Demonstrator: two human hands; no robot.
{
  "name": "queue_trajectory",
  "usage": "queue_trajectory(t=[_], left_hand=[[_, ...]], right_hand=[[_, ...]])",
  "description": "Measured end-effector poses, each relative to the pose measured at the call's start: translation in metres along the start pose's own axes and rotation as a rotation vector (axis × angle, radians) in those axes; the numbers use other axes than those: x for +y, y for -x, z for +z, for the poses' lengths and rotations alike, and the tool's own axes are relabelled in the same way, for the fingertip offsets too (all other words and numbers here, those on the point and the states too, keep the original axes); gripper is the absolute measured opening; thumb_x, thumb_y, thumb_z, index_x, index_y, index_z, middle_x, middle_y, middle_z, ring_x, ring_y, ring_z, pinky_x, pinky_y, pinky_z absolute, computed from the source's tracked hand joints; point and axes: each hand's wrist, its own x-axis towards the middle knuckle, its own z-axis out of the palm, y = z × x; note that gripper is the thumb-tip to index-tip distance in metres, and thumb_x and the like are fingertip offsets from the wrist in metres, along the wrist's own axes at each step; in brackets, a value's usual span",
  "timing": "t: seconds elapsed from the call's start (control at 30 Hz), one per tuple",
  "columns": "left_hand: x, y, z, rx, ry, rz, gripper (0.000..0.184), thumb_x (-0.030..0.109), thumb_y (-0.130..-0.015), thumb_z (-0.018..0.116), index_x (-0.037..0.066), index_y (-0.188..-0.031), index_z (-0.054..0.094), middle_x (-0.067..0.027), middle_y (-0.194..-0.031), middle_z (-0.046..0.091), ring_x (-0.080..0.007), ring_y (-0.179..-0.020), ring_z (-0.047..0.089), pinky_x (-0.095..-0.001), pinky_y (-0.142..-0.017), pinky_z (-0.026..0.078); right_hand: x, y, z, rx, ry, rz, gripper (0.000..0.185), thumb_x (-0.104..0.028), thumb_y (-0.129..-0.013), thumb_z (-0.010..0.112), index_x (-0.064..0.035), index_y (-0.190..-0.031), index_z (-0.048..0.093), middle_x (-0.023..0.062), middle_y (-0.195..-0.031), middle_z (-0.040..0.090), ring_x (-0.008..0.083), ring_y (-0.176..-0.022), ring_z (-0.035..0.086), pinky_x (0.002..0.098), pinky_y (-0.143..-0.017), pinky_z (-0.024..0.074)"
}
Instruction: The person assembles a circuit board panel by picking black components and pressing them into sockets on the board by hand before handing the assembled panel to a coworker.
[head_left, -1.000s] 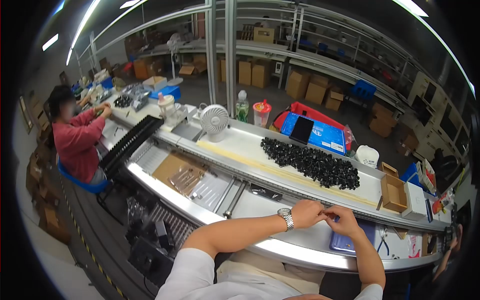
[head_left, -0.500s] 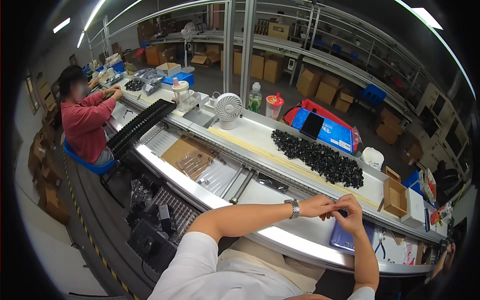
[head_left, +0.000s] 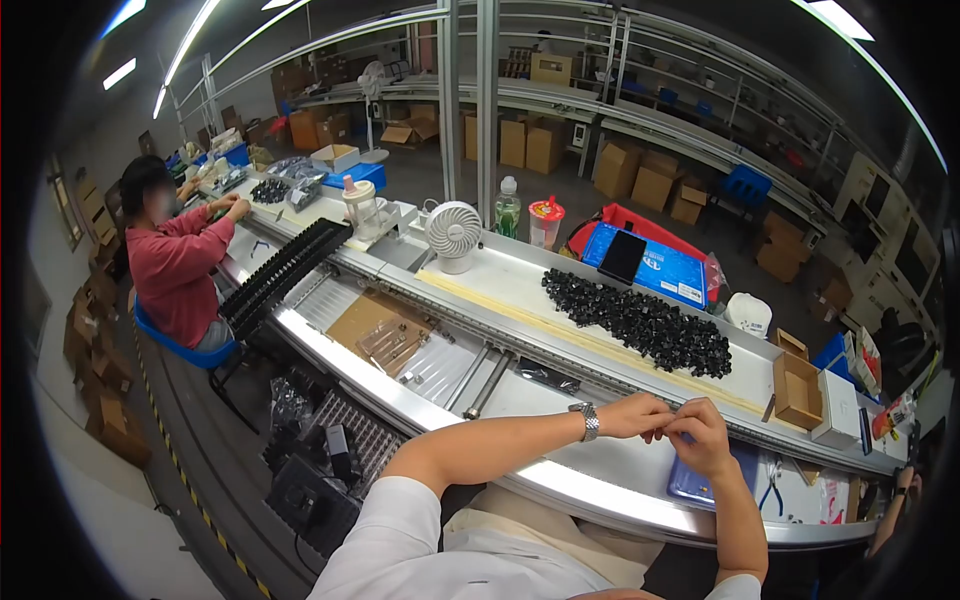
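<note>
My left hand, below a metal-band wristwatch, has its fingers pinched together. Its fingertips meet those of my right hand, which is also closed with bent fingers. Whatever lies between them is too small or hidden to make out. Both hands are above the near side of the rail on the bench. Under my right hand lies a blue-purple tray, partly covered by the hand and forearm. Beyond the rail, a long pile of small black parts is spread on the white worktop.
A small white fan stands left of the black pile. An open cardboard box sits to the right, and pliers lie near the tray. Further left, a black rack crosses the line beside a seated person in red.
The whole view has shifted slightly. My hands stay together at the fingertips, with the right fingers a little more curled.
</note>
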Motion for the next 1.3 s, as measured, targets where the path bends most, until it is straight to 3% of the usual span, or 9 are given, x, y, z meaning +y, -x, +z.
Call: queue_trajectory(t=[0.13,0.3,0.67,0.83,1.3], left_hand=[[-0.005,0.000,-0.007,-0.012,-0.409,-0.005,0.030,0.023,-0.100,0.052,0.004,-0.084,0.068,-0.0066,-0.077,0.070,-0.0180,-0.063,0.063,-0.0310,-0.062,0.051],[-0.006,0.002,-0.004,0.010,-0.621,0.039,0.027,0.020,-0.097,0.052,0.003,-0.084,0.068,-0.0070,-0.076,0.070,-0.0229,-0.063,0.062,-0.0358,-0.063,0.049],[-0.004,0.003,-0.004,0.008,-0.641,0.046,0.027,0.021,-0.097,0.052,0.004,-0.083,0.068,-0.0081,-0.077,0.071,-0.0253,-0.064,0.061,-0.0386,-0.065,0.049],[-0.003,0.003,-0.004,0.009,-0.590,0.000,0.026,0.021,-0.097,0.052,0.004,-0.083,0.067,-0.0094,-0.078,0.071,-0.0288,-0.065,0.062,-0.0405,-0.065,0.049],[-0.014,0.007,0.002,-0.002,-0.833,0.089,0.019,0.019,-0.093,0.055,0.006,-0.087,0.067,-0.0133,-0.083,0.073,-0.0374,-0.070,0.064,-0.0435,-0.065,0.049]], right_hand=[[0.003,0.002,0.001,-0.161,0.109,-0.044,0.023,0.005,-0.067,0.075,-0.0115,-0.081,0.068,0.0001,-0.090,0.060,0.0210,-0.083,0.058,0.0313,-0.071,0.0499],[0.000,0.002,0.002,-0.191,0.140,-0.067,0.020,0.003,-0.070,0.074,-0.0123,-0.081,0.068,-0.0001,-0.090,0.061,0.0206,-0.082,0.058,0.0308,-0.070,0.0487],[0.001,0.009,0.002,-0.226,0.170,-0.017,0.017,0.002,-0.071,0.074,-0.0125,-0.079,0.068,-0.0016,-0.091,0.061,0.0196,-0.080,0.057,0.0299,-0.071,0.0485],[-0.002,-0.004,0.002,-0.103,0.134,-0.097,0.019,0.003,-0.067,0.075,-0.0124,-0.077,0.069,-0.0011,-0.090,0.063,0.0201,-0.077,0.059,0.0302,-0.067,0.0492],[-0.001,0.005,0.004,-0.260,0.130,-0.045,0.017,0.003,-0.068,0.074,-0.0118,-0.075,0.068,-0.0007,-0.090,0.063,0.0205,-0.077,0.058,0.0302,-0.066,0.0493]])
